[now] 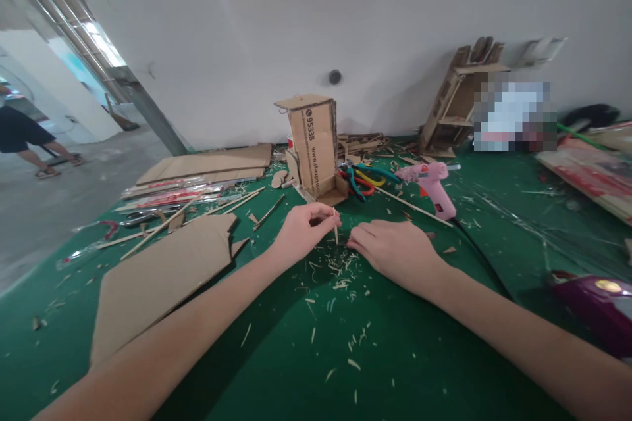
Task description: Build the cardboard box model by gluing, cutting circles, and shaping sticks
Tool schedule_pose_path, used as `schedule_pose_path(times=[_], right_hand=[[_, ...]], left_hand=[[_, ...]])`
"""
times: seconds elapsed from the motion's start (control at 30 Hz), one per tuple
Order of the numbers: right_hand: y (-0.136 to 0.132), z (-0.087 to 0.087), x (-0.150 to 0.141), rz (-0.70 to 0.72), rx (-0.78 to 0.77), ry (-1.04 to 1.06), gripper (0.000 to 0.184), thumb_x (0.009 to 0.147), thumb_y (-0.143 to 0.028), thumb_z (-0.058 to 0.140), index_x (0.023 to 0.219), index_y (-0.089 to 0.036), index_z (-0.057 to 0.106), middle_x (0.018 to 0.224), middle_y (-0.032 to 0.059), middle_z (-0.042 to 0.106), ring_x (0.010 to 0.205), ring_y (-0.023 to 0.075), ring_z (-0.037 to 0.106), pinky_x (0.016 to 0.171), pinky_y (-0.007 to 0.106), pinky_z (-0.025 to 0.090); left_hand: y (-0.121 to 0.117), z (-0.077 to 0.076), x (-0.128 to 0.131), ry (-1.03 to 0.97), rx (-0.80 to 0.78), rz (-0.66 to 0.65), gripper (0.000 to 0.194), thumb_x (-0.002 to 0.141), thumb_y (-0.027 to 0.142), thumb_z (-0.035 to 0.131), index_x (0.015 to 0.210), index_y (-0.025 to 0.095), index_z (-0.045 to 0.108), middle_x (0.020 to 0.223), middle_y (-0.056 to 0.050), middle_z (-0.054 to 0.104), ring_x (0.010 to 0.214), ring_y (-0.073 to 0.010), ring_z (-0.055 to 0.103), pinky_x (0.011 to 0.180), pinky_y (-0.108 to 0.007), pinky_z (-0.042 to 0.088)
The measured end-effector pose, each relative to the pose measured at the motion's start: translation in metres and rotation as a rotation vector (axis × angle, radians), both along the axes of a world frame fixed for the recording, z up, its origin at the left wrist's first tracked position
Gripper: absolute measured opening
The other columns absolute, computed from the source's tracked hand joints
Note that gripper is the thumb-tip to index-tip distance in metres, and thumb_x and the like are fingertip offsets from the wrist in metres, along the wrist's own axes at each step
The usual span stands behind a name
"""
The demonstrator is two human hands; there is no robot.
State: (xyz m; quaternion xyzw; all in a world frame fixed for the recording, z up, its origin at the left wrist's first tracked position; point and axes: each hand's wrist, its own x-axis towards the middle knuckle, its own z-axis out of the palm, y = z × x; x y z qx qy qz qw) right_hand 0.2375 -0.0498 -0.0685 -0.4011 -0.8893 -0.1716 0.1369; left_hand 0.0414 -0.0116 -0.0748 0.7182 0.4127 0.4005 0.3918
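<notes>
My left hand (307,229) pinches a short, thin wooden stick (336,234), held nearly upright between thumb and fingertips. Just to the right, my right hand (395,251) is closed with its fingers curled down; whatever it may hold is hidden. Pale wood shavings (340,270) lie scattered on the green tabletop (276,355) beneath and in front of both hands. Directly behind them stands an upright cardboard construction (313,148) with printed lettering and a flat top piece.
A pink glue gun (434,187) with a black cord and several coloured-handled pliers (363,181) lie behind my right hand. On the left are a cut cardboard sheet (162,276) and long sticks (162,227). A purple object (592,309) sits far right. Another person (24,131) stands at far left.
</notes>
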Motion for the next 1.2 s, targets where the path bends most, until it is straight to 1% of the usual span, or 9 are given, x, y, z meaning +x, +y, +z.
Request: schedule_pose_path(times=[0.1,0.2,0.37,0.53,0.73,0.8,0.9,1.07,1.2], right_hand=[[-0.0003,0.0010,-0.0005,0.015,0.033,-0.028,0.028,0.096,-0.031,0.039,0.078,-0.019,0.056,0.069,-0.0003,0.062,0.066,0.0141,0.053,0.050,0.029,0.016],[-0.0002,0.0008,-0.0018,-0.015,0.097,-0.030,0.029,0.098,-0.027,0.035,0.079,-0.019,0.056,0.072,0.0004,0.062,0.068,0.0149,0.053,0.052,0.030,0.017],[-0.0011,0.0006,-0.0034,0.014,0.014,-0.038,0.024,0.095,-0.030,0.041,0.079,-0.020,0.056,0.068,-0.0013,0.061,0.064,0.0139,0.052,0.050,0.029,0.014],[-0.0017,0.0011,-0.0037,-0.005,0.099,-0.023,0.026,0.096,-0.022,0.038,0.078,-0.018,0.057,0.071,0.0013,0.063,0.067,0.0143,0.052,0.051,0.029,0.017],[0.0023,0.0041,-0.0017,0.020,-0.062,-0.009,0.022,0.095,-0.029,0.043,0.081,-0.019,0.057,0.071,-0.0008,0.062,0.063,0.0124,0.054,0.050,0.028,0.017],[0.0023,0.0047,-0.0017,0.026,-0.085,-0.015,0.022,0.094,-0.029,0.044,0.080,-0.018,0.057,0.071,-0.0008,0.063,0.062,0.0125,0.054,0.050,0.027,0.018],[0.0008,0.0042,-0.0019,0.038,-0.056,-0.024,0.023,0.095,-0.029,0.043,0.080,-0.018,0.057,0.072,-0.0001,0.063,0.065,0.0137,0.054,0.051,0.027,0.019],[0.0000,0.0022,-0.0012,0.041,0.042,-0.017,0.017,0.093,-0.020,0.043,0.087,-0.019,0.059,0.080,0.0009,0.063,0.072,0.0139,0.053,0.053,0.027,0.022],[0.0015,0.0008,-0.0002,0.054,0.032,0.002,0.016,0.092,-0.019,0.044,0.083,-0.019,0.057,0.076,-0.0006,0.062,0.069,0.0134,0.051,0.053,0.027,0.021]], left_hand=[[-0.0003,0.0007,-0.0002,0.008,-0.003,0.001,0.018,0.080,0.032,0.060,0.083,0.015,0.064,0.082,-0.006,0.071,0.077,-0.0173,0.067,0.073,-0.028,0.053],[-0.0002,0.0015,0.0000,0.044,0.016,0.010,0.018,0.081,0.032,0.059,0.081,0.015,0.064,0.079,-0.005,0.070,0.073,-0.0157,0.066,0.069,-0.026,0.052],[0.0002,0.0025,0.0006,0.046,0.013,0.019,0.018,0.081,0.032,0.059,0.081,0.015,0.064,0.079,-0.005,0.070,0.073,-0.0155,0.066,0.069,-0.025,0.052],[-0.0004,0.0031,0.0011,0.051,0.021,0.009,0.018,0.081,0.031,0.058,0.079,0.015,0.064,0.078,-0.004,0.070,0.071,-0.0151,0.065,0.067,-0.025,0.051],[-0.0009,0.0038,0.0011,0.013,-0.011,-0.005,0.017,0.081,0.030,0.059,0.081,0.014,0.064,0.079,-0.005,0.070,0.074,-0.0150,0.066,0.071,-0.025,0.051],[-0.0017,0.0049,0.0012,0.002,-0.024,-0.010,0.016,0.081,0.029,0.060,0.081,0.014,0.064,0.080,-0.005,0.070,0.076,-0.0152,0.066,0.072,-0.025,0.052],[-0.0026,0.0061,0.0015,-0.004,-0.019,-0.006,0.015,0.081,0.029,0.060,0.081,0.014,0.063,0.081,-0.005,0.070,0.077,-0.0154,0.066,0.072,-0.025,0.052],[-0.0005,0.0035,0.0014,0.034,0.006,0.000,0.017,0.081,0.031,0.059,0.083,0.015,0.064,0.081,-0.005,0.071,0.075,-0.0157,0.066,0.071,-0.026,0.052],[0.0011,0.0012,0.0011,0.025,-0.001,0.000,0.018,0.081,0.032,0.060,0.083,0.015,0.063,0.082,-0.005,0.071,0.075,-0.0157,0.066,0.071,-0.026,0.053]])
